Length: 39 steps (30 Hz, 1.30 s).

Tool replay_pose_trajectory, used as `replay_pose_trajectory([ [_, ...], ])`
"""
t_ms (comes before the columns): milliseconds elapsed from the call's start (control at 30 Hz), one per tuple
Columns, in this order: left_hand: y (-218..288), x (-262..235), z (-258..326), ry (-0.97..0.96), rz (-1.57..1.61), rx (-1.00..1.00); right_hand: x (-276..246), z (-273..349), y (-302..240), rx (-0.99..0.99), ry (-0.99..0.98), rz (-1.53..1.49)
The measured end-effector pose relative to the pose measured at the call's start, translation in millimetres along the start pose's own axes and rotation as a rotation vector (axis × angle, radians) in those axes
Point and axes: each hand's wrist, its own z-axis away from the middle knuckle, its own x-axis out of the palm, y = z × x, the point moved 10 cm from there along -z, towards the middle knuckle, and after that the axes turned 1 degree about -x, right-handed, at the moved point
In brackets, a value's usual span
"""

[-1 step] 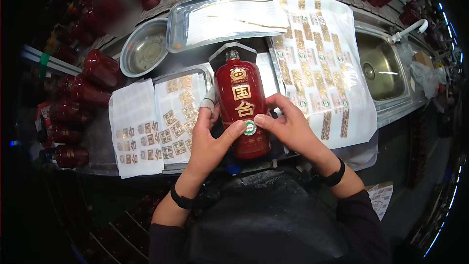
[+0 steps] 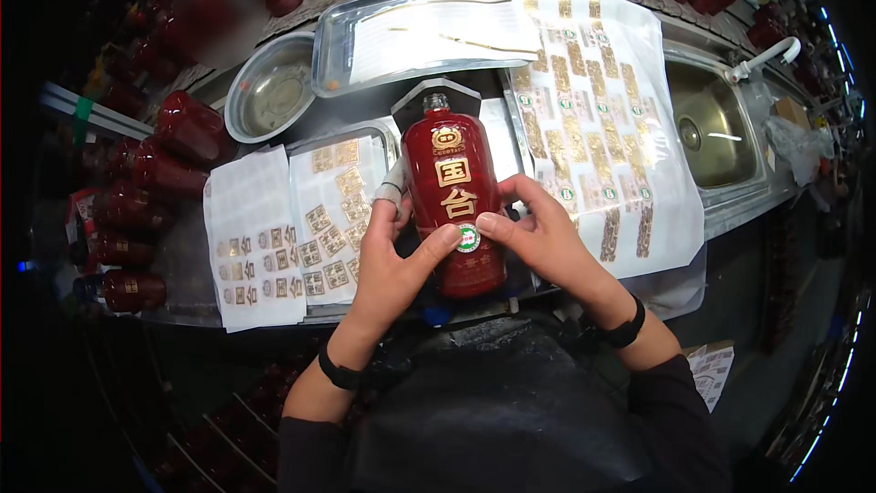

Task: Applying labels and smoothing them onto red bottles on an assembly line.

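Note:
A glossy dark red bottle (image 2: 450, 141) with gold characters and a bare glass neck lies in front of me, its neck pointing away. My left hand (image 2: 391, 260) grips its left side, and a pale cover wraps one of the fingers. From the right, my right hand (image 2: 543, 236) holds the same bottle. Both thumb tips press at the edges of a round green and white sticker (image 2: 468, 238) on the lower front. The fingertips behind the bottle are partly hidden. Beyond the neck is an angular metal stand (image 2: 464, 89).
Sheets of gold decals (image 2: 333, 219) lie at left; a larger decal sheet (image 2: 602, 155) spreads at right beside a sink (image 2: 721, 128). Farther back are a metal bowl (image 2: 239, 114) and a tray (image 2: 328, 46) with white paper. Red bottles (image 2: 192, 128) crowd the left and far edges.

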Motion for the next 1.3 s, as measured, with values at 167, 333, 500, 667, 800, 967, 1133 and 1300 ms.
replay_pose_trajectory([
  [167,-3,-3,1,0.009,-0.021,0.010,2,0,2,0.020,-0.015,-0.044],
  [333,4,1,0,0.026,0.011,0.028,1,-3,5,-0.011,-0.002,-0.101],
  [500,9,1,-1,0.034,0.029,0.037,4,-2,-2,-0.013,-0.010,0.034],
  [667,5,-1,-2,-0.001,0.000,0.041,2,1,-4,0.006,-0.006,-0.062],
  [800,4,-10,8,-0.044,-0.028,0.140,-17,23,-3,0.056,0.062,0.010],
  [967,-3,-11,16,-0.111,-0.145,0.140,-3,38,-16,-0.050,0.041,0.114],
  [1133,-2,-9,15,-0.124,-0.192,0.139,-2,37,-15,-0.019,0.024,0.139],
  [1300,0,-7,14,-0.131,-0.234,0.139,-6,35,-12,-0.023,0.052,0.097],
])
